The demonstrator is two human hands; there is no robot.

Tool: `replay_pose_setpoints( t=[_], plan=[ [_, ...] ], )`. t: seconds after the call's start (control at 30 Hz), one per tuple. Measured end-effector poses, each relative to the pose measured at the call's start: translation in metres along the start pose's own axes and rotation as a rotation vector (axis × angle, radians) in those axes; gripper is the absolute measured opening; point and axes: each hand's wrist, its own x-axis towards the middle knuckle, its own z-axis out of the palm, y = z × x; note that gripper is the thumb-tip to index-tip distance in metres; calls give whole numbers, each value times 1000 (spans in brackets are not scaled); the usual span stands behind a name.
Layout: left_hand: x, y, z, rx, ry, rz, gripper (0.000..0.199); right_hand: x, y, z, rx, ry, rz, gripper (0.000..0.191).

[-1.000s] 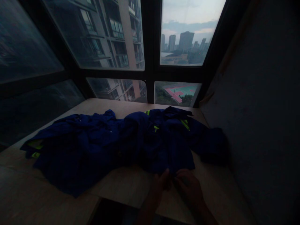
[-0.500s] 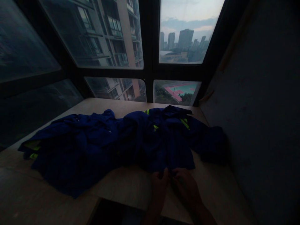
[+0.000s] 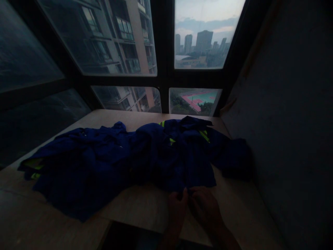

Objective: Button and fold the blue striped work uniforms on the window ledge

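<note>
The blue garment (image 3: pixel 153 152) lies stretched left to right across the surface (image 3: pixel 140 206), just far of the left hand (image 3: pixel 177 208) and right hand (image 3: pixel 208 208), each grip narrow, pinching its near hem.

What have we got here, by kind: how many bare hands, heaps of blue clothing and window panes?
Bare hands: 2, the left hand and the right hand
Heap of blue clothing: 1 (too dark to tell how many garments)
Window panes: 6
Total: 9
</note>
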Motion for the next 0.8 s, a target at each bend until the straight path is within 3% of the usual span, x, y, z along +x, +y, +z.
replay_pose_setpoints(
  t=[0.37, 0.57, 0.8],
  plan=[
    [2, -9, -1, 16, 13, -14, 61, 6, -6, -5, -42, 13, -35, 12],
    [3, -7, -3, 59, -109, 11, 61, 9, -7, -9, -35, -27, -33, 12],
    [5, -4, -7, -53, -36, -146, 45, 11, -5, -9, -20, -29, -14, 13]
  ],
)
